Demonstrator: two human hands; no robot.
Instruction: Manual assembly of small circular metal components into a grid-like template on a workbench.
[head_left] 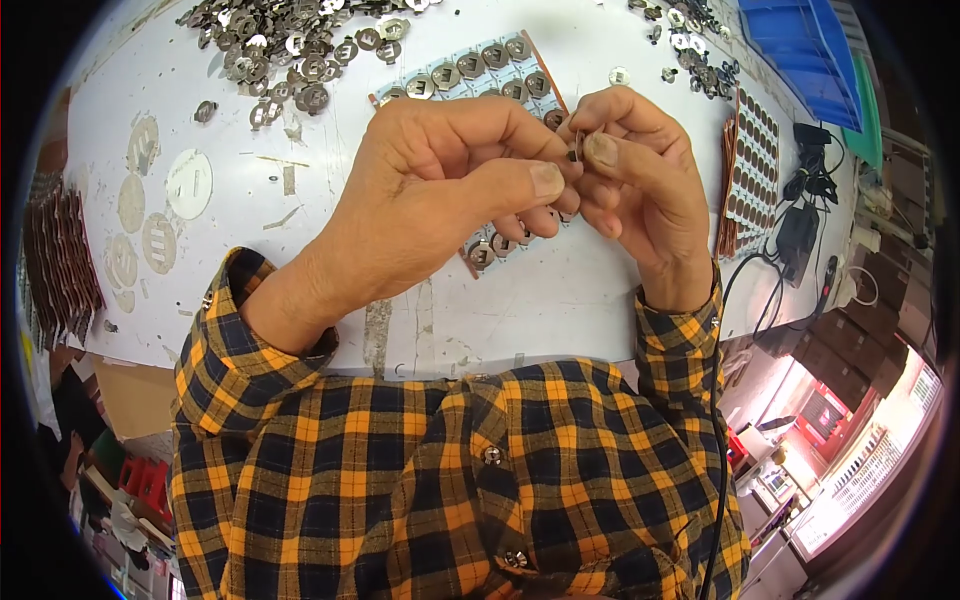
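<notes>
Over the table my two hands meet at the fingertips. Between the thumb and forefinger of my right hand (pixel 645 170) is a thin metal piece (pixel 578 143), seen nearly edge-on, with a small dark part (pixel 572 156) at it. The fingers of my left hand (pixel 455 175) are closed in a pinch against the same spot; what they hold is hidden. Beneath both hands lies a light blue panel (pixel 405 78) with a reddish edge, carrying rows of round metal clips (pixel 470 65). My hands cover its middle.
A heap of loose round metal clips (pixel 290 60) spreads at the far left, and small dark and metal parts (pixel 700 60) lie far right. Stacked panels (pixel 750 170) stand right, beside cables and a black adapter (pixel 797 235). A blue bin (pixel 805 50) is behind; more panels (pixel 60 265) sit left.
</notes>
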